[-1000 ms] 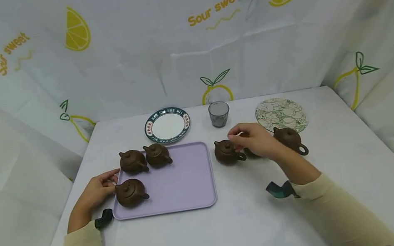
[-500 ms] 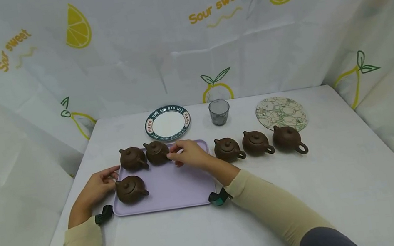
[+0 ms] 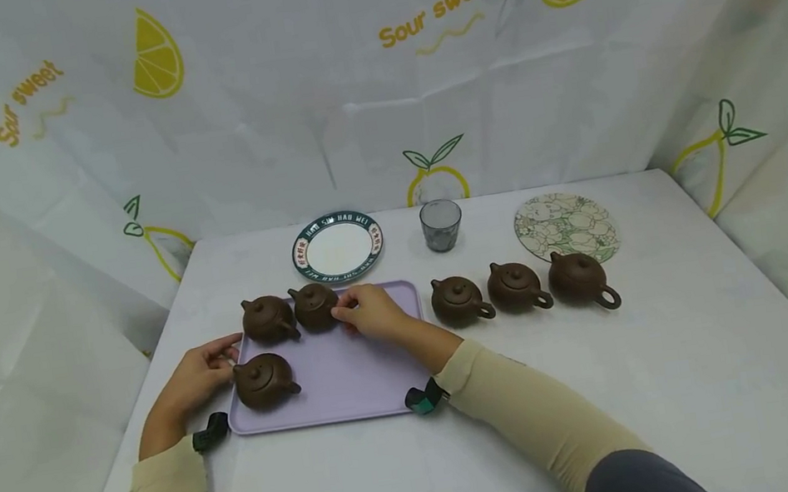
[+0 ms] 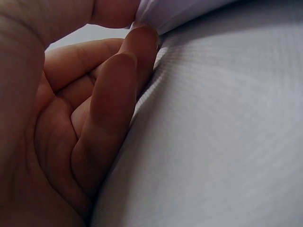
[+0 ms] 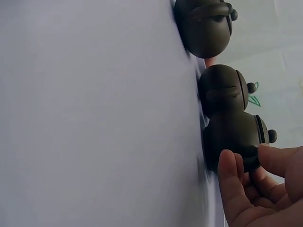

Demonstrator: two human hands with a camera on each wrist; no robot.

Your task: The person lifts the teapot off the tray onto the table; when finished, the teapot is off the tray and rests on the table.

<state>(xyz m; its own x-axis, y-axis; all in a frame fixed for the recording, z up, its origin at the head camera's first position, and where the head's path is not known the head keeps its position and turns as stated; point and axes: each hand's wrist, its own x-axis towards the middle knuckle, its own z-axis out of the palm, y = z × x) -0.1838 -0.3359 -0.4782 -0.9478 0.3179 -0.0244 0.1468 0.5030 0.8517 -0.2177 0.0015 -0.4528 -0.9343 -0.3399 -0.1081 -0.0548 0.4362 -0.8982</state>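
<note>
A lilac tray (image 3: 353, 382) lies on the white table and carries three small brown teapots. My left hand (image 3: 194, 382) is at its left rim, beside the front teapot (image 3: 264, 381); in the left wrist view, thumb and fingers (image 4: 113, 90) pinch the tray edge (image 4: 175, 14). With thumb and fingertips, my right hand (image 3: 372, 314) pinches the handle of the back right teapot (image 3: 314, 307). The right wrist view has this teapot (image 5: 234, 135) nearest, its handle partly hidden by the fingers (image 5: 232, 184). The back left teapot (image 3: 268, 320) stands close against it.
Right of the tray, three more teapots stand in a row: left (image 3: 458, 301), middle (image 3: 515, 287) and right (image 3: 578, 277). Behind are a green-rimmed plate (image 3: 337, 245), a grey glass (image 3: 441, 227) and a round patterned mat (image 3: 565, 224). A white curtain (image 3: 272, 129) hangs at the back.
My right hand has moved left from the teapots beside the tray to the back right teapot's handle. The left hand stays at the tray rim, and the teapots look unmoved.
</note>
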